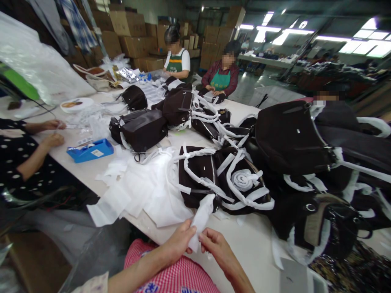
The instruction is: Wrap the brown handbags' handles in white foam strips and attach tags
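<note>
Here, your left hand (179,241) and right hand (215,245) clamp a white non-woven strip (201,216) between them, held above the table (250,244), seemingly to keep it clear of the strap-wrapped black handbag (201,179).

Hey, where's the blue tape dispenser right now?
The blue tape dispenser sits left of centre in the head view, on the table, just right of a co-worker's hand.
</note>
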A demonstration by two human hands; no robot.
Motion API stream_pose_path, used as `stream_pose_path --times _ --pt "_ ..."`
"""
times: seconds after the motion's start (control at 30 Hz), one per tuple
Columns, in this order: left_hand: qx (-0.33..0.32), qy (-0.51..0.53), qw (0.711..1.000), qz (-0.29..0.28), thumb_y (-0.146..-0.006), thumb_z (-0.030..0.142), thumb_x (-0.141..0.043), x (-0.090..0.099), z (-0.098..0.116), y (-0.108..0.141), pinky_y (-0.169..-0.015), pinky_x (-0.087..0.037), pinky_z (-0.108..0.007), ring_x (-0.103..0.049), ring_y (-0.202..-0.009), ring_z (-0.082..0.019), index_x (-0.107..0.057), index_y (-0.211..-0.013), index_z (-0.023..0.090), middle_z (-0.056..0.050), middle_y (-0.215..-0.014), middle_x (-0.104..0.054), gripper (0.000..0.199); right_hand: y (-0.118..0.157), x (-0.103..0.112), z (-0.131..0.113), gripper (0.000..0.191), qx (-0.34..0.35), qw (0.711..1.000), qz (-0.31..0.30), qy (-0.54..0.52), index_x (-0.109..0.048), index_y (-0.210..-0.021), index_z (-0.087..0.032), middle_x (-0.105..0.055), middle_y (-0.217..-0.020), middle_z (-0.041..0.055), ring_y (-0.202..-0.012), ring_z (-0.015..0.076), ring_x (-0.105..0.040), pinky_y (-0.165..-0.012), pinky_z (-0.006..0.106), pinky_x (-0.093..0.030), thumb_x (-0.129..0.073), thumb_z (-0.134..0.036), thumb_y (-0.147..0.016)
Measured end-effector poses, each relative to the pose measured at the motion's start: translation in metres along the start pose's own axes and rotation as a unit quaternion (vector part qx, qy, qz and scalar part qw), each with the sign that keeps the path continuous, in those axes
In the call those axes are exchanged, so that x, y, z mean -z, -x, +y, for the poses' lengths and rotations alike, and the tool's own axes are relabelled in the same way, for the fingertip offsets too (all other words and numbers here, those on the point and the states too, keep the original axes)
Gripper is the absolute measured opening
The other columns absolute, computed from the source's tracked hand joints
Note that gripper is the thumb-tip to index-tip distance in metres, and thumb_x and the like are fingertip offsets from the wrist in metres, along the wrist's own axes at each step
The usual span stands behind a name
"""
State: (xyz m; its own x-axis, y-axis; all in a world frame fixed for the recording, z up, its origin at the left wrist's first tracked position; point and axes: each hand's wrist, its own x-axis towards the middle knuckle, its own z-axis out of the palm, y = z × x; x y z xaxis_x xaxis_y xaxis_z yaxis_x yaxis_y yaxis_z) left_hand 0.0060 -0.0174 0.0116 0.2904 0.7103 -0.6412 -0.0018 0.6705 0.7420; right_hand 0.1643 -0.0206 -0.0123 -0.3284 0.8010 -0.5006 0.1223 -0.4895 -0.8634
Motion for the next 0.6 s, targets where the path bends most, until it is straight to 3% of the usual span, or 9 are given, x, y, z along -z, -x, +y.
stream_pose_path --times 0.2,0.4,0.6 --pt "0.016 0.118 0.993 -0.002 -0.070 0.054 -0.062 0.002 -0.017 -0.008 -0.046 -0.026 -0.021 -0.044 -0.050 -0.009 -0.057 -0.099 0.015 0.000 -0.064 -0.055 0.048 -0.010 -0.003 0.015 0.037 0.018 0.990 -0.055 -0.130 -0.062 -0.093 -0.018 -0.065 -0.073 -0.0003 -0.064 0.0147 -0.053 -0.061 0.027 -0.036 -0.073 -0.043 -0.069" --pt "0.025 0.091 0.994 0.055 -0.069 0.048 -0.062 0.004 -0.011 -0.008 -0.042 -0.032 -0.021 -0.046 -0.047 -0.010 -0.057 -0.093 0.013 0.002 -0.060 -0.052 0.043 -0.027 -0.028 0.029 0.031 0.046 0.984 0.038 -0.166 -0.063 -0.089 -0.019 -0.066 -0.071 0.0011 -0.064 0.0197 -0.058 -0.060 0.030 -0.044 -0.073 -0.038 -0.066" --pt "0.021 0.070 0.979 0.189 -0.074 0.026 -0.060 0.000 -0.009 -0.008 -0.034 -0.033 -0.021 -0.045 -0.038 -0.009 -0.034 -0.100 0.021 0.010 -0.063 -0.045 0.037 -0.038 -0.040 0.048 0.032 0.032 0.976 0.106 -0.186 -0.064 -0.087 -0.018 -0.070 -0.073 0.0037 -0.062 0.0210 -0.060 -0.059 0.032 -0.047 -0.073 -0.037 -0.063"
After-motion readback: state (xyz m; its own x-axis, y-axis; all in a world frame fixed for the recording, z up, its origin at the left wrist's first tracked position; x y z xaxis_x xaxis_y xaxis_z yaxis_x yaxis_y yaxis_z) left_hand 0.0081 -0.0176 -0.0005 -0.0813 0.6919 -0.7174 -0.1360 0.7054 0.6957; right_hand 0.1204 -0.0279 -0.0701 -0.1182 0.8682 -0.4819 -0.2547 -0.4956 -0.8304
